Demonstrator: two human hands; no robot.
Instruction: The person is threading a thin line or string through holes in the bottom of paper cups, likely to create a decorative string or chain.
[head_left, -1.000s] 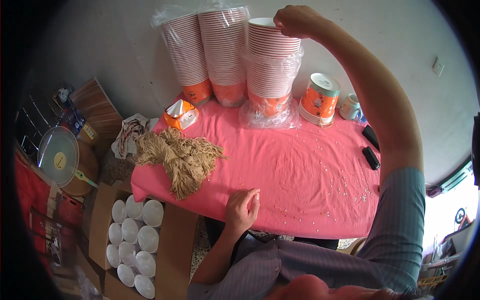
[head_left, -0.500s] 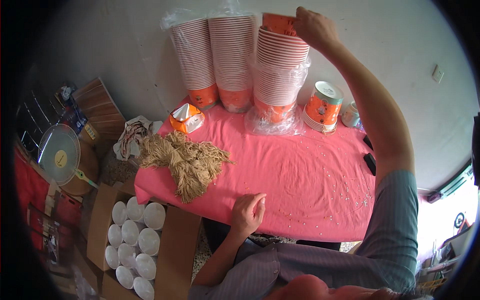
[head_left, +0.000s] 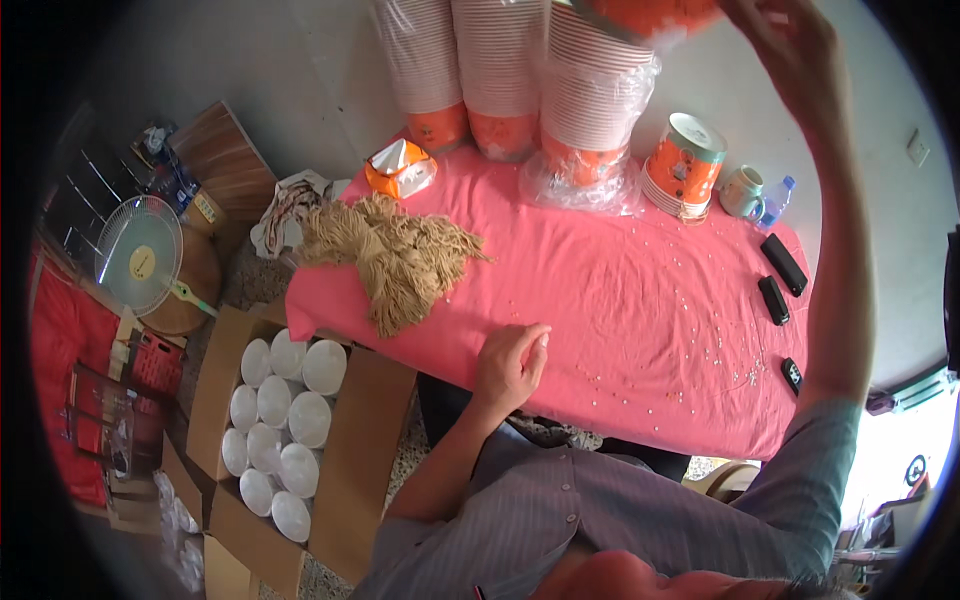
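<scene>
High at the top edge, my right hand [head_left: 795, 45] grips an orange paper bucket [head_left: 660, 14], which is partly cut off by the frame. Just below and to its left stands a tall stack of nested white-rimmed buckets [head_left: 598, 95] in clear plastic wrap. My left hand [head_left: 510, 368] rests at the near edge of the pink-covered table [head_left: 560, 270], fingers curled in and nothing visible in them. Beyond it to the left lies a heap of tan cord [head_left: 395, 260]. A short upturned stack of orange buckets [head_left: 684, 170] sits right of the wrapped stack.
Two more wrapped stacks [head_left: 425, 60] stand at the back left, near an orange-and-white packet [head_left: 402, 168]. A mug [head_left: 741, 192], a bottle [head_left: 776, 200] and black objects [head_left: 783, 264] line the right side. Small white beads are scattered about. Below left, a carton [head_left: 360, 470] holds several translucent cups.
My right hand has lifted the orange bucket off the wrapped stack and moved it up and right. My left hand stays at the table edge. The whole view has shifted.
</scene>
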